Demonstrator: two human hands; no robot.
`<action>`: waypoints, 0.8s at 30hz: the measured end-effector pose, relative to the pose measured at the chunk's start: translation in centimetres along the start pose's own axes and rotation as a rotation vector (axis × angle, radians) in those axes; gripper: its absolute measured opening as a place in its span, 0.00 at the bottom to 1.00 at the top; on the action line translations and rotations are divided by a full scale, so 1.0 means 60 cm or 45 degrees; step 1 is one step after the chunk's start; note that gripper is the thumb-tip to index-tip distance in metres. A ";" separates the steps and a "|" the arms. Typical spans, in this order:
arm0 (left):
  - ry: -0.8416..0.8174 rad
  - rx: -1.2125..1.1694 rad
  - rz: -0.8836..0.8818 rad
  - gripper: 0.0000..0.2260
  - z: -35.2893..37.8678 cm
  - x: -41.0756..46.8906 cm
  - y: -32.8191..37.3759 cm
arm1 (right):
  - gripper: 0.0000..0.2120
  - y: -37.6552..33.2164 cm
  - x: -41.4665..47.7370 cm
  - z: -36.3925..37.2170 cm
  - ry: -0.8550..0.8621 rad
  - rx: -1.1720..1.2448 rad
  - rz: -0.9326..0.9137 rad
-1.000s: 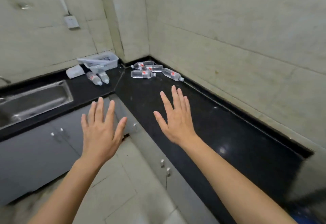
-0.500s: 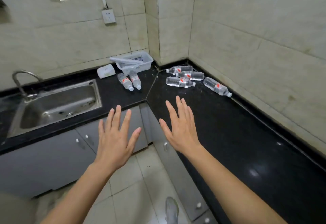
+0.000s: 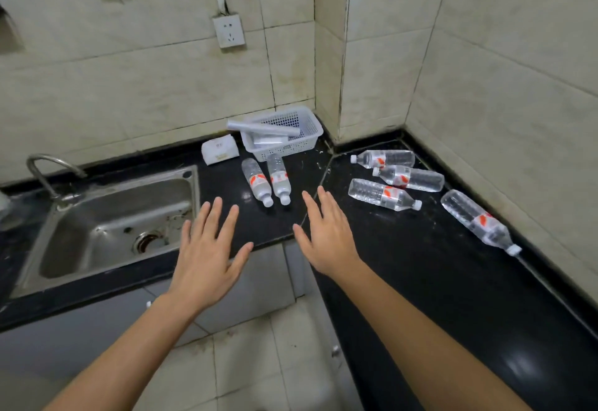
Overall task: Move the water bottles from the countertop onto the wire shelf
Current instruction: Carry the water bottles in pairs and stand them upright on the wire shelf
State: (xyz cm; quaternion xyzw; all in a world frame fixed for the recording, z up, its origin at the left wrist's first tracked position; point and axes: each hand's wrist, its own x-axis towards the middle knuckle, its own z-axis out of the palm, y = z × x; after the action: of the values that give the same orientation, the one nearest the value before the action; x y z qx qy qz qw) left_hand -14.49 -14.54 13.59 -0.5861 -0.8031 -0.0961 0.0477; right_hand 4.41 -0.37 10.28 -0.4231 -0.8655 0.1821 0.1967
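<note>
Six clear plastic water bottles [image 3: 385, 194] are laid flat on the black polished surface [image 3: 420, 265]: two before a white perforated plastic basket [image 3: 281, 151], four nearer the corner; a stainless steel sink [image 3: 106, 226] is set at left. The left hand [image 3: 207, 258] and right hand [image 3: 330, 239] are extended palm-down, fingers spread, each grip released.

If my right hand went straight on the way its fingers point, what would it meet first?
Probably the white plastic basket, at its right corner, just right of the pair of clear water bottles; depth is unclear.
</note>
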 end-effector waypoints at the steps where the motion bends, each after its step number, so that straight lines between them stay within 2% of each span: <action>1: -0.023 0.013 0.006 0.35 0.011 0.025 -0.015 | 0.32 0.004 0.024 0.011 -0.024 0.007 0.004; 8: -0.219 0.006 0.063 0.35 0.129 0.243 -0.112 | 0.34 0.034 0.194 0.099 -0.197 0.103 0.200; 17: -0.664 0.134 0.536 0.35 0.302 0.534 -0.202 | 0.37 0.078 0.390 0.233 -0.463 0.229 0.654; 22: -0.846 0.189 0.704 0.39 0.380 0.601 -0.222 | 0.38 0.094 0.415 0.316 -0.594 0.322 0.919; 24: -0.840 0.170 0.761 0.39 0.404 0.610 -0.224 | 0.38 0.097 0.418 0.341 -0.603 0.338 0.975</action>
State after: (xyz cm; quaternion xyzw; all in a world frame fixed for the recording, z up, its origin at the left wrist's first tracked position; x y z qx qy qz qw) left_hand -37.66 20.75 -4.48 -0.7873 -0.5752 0.1660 -0.1473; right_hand -16.06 20.10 -5.37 -0.6300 -0.6375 0.4422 -0.0352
